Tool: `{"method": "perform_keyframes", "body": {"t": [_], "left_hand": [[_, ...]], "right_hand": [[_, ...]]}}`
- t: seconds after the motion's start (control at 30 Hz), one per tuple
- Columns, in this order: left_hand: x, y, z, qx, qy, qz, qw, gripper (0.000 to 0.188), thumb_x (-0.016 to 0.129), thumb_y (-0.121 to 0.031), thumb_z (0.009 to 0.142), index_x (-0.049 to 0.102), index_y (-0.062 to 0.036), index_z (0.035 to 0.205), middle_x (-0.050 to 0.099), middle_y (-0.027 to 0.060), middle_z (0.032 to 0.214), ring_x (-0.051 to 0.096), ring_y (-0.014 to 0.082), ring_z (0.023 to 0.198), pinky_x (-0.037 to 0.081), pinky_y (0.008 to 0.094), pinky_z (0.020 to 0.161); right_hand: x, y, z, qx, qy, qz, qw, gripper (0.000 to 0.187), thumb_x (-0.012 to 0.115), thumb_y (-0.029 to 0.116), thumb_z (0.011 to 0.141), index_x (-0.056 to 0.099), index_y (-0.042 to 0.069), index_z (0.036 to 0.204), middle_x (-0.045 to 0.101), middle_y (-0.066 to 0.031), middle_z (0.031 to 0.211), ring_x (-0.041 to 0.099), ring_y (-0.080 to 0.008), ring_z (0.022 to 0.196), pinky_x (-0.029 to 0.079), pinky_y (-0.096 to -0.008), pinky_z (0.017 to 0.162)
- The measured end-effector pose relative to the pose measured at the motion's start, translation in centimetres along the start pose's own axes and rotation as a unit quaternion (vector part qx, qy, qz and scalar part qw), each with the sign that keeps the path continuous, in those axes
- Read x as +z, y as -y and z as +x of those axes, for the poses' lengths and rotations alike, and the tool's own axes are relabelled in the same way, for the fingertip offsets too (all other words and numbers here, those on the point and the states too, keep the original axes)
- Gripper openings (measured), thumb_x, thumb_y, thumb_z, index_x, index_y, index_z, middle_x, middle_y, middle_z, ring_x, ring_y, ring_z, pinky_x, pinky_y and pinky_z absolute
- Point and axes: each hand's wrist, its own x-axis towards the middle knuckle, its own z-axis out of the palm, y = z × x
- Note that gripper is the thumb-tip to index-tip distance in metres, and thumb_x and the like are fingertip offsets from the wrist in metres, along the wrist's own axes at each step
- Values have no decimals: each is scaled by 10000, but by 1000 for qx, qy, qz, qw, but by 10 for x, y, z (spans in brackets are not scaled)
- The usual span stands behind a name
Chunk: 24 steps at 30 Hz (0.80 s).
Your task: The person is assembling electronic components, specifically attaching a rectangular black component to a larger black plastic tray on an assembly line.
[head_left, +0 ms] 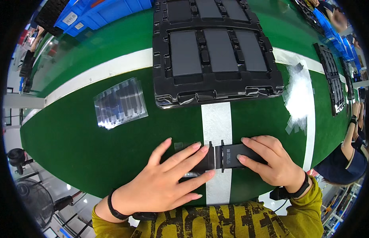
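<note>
On the green tabletop in front of me lies a flat black battery (233, 156) with small pale print and a dark strip along its left edge. My right hand (277, 162) grips its right end between thumb and fingers. My left hand (160, 182) is spread flat, fingers apart, over a thin dark sheet (210, 158) just left of the battery. A bit of clear film (178, 146) sticks out by the left fingers. Most of the sheet is hidden under that hand, so I cannot tell whether it joins the battery.
Stacked black trays (216, 93) with flat grey pieces in their pockets stand beyond my hands. Clear film strips (121, 104) lie to the left, and a glaring pile of film (298, 99) to the right. A blue bin (101, 18) is at the far left; a co-worker (343, 162) sits at right.
</note>
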Motion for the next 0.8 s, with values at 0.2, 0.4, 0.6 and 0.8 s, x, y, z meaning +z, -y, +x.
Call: {"method": "perform_keyframes", "body": {"t": [0.2,0.4,0.6,0.8], "left_hand": [[18,2,22,47,-151,-11,987,323,724,-271,683,583,-96,915,507,37,893,496,200,791,338,342,720],[33,4,27,105,-104,86,985,221,682,-182,727,509,-69,803,461,53,772,474,211,705,377,321,624],[37,9,26,-28,-260,-205,943,76,564,-28,827,494,-32,797,508,74,767,513,193,682,414,286,600],[26,3,24,-23,-224,-192,955,110,627,-76,793,528,-42,827,567,92,860,567,216,800,432,307,729]], "right_hand": [[2,0,-2,-7,-5,1,1000,373,640,89,663,646,41,1033,525,-153,1157,514,-276,1008,452,-354,827],[3,-2,-6,-8,-15,-3,1000,388,626,61,674,631,58,1062,521,-157,1170,507,-293,1029,445,-363,847],[4,-3,-7,-10,-22,2,1000,381,640,51,676,634,69,1056,524,-145,1170,505,-298,1037,441,-369,860],[-6,4,-13,40,-99,212,971,367,624,10,738,628,79,1099,513,-161,1212,502,-306,1055,413,-397,897]]}}
